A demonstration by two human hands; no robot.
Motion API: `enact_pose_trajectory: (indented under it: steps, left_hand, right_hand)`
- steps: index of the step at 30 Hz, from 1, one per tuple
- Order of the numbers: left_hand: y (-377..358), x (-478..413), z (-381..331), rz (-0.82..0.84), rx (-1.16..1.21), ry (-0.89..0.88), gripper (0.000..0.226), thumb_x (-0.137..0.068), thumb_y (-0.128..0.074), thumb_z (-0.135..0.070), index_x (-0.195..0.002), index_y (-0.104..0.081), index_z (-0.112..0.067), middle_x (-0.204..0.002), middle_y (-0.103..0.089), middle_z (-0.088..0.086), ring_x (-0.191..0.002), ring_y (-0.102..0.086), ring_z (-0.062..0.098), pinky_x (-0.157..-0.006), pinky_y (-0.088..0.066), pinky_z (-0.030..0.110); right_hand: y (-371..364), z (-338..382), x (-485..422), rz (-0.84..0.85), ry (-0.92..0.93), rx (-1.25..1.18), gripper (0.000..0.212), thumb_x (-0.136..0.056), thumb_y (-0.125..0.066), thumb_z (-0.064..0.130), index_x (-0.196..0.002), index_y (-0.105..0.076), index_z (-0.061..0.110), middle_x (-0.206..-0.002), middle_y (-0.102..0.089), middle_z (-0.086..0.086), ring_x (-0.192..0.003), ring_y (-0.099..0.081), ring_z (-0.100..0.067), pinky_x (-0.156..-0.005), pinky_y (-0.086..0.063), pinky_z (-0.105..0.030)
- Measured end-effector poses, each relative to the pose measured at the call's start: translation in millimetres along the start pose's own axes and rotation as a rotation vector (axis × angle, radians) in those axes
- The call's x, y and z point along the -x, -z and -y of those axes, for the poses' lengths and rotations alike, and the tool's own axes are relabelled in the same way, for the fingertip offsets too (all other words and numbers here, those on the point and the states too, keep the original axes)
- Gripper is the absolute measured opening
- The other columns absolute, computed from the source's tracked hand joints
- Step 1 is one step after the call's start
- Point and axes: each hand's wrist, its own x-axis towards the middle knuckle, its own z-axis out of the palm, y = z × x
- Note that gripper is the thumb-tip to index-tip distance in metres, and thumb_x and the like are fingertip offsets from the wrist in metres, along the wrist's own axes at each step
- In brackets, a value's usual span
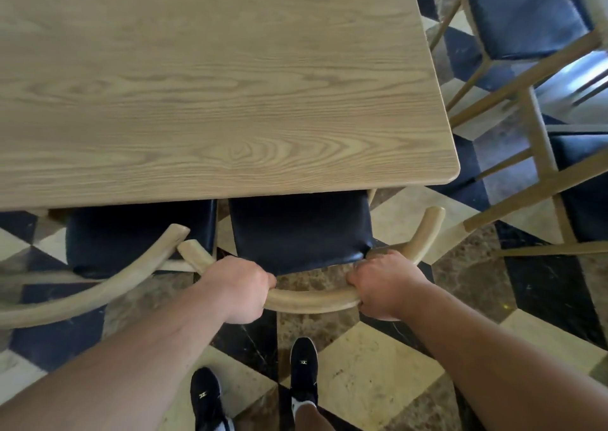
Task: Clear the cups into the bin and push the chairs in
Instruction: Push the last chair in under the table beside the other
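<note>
A wooden chair (312,302) with a curved backrest and a dark blue seat stands at the near edge of the light wooden table (210,78), its seat partly under the tabletop. My left hand (240,291) grips the left part of the backrest. My right hand (383,284) grips the right part. A second chair (108,286) of the same kind stands to the left, its seat also partly under the table. No cups or bin are in view.
More wooden chairs with dark seats (523,16) and wooden frames stand to the right of the table. The floor (378,381) is patterned in black, cream and brown tiles. My two feet in black shoes (304,368) stand just behind the chair.
</note>
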Motion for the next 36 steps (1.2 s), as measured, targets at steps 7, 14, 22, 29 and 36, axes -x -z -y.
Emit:
enact_pose_trajectory:
  steps: [7,14,22,29,36]
  left_hand:
    - [-18,10,2,-0.317,-0.108,-0.025,0.041,-0.088,-0.073,-0.045,-0.122,-0.066,-0.023,-0.109,-0.063,0.003,-0.103,-0.055,0.028,-0.092,-0.044,0.050]
    - [-50,71,110,-0.594,-0.031,0.189,0.091,-0.083,-0.084,-0.039,-0.157,-0.039,-0.013,-0.163,-0.040,0.014,-0.145,-0.041,0.037,-0.119,-0.036,0.061]
    - [-83,85,191,-0.271,0.380,0.373,0.035,-0.087,-0.053,-0.073,-0.100,-0.052,-0.040,-0.079,-0.061,-0.015,-0.065,-0.060,0.009,-0.056,-0.052,0.036]
    - [-81,88,197,-0.122,0.512,0.401,0.022,-0.087,-0.065,-0.053,-0.103,-0.055,-0.042,-0.085,-0.065,-0.012,-0.072,-0.064,0.011,-0.060,-0.051,0.034]
    - [-99,95,200,-0.175,0.443,0.428,0.030,-0.086,-0.068,-0.057,-0.106,-0.056,-0.039,-0.081,-0.062,-0.015,-0.067,-0.063,0.008,-0.057,-0.051,0.030]
  right_hand:
    - [14,23,4,0.119,-0.165,-0.003,0.035,-0.083,-0.063,0.052,-0.115,-0.065,0.039,-0.107,-0.064,0.009,-0.106,-0.060,-0.021,-0.103,-0.044,-0.050]
    - [50,140,-43,0.010,-0.045,-0.259,0.047,-0.090,-0.064,0.056,-0.127,-0.051,0.030,-0.093,-0.057,0.007,-0.078,-0.059,-0.019,-0.065,-0.051,-0.039]
    - [68,204,-116,-0.219,-0.110,-0.369,0.028,-0.106,-0.047,0.050,-0.120,-0.036,0.027,-0.075,-0.059,0.006,-0.057,-0.060,-0.020,-0.053,-0.057,-0.043]
    - [68,205,-116,-0.219,-0.141,-0.351,0.027,-0.106,-0.047,0.052,-0.117,-0.036,0.031,-0.075,-0.058,0.009,-0.057,-0.060,-0.017,-0.055,-0.058,-0.042]
    - [61,202,-119,-0.241,-0.140,-0.337,0.025,-0.104,-0.047,0.052,-0.110,-0.034,0.032,-0.069,-0.055,0.010,-0.051,-0.055,-0.013,-0.043,-0.042,-0.032]
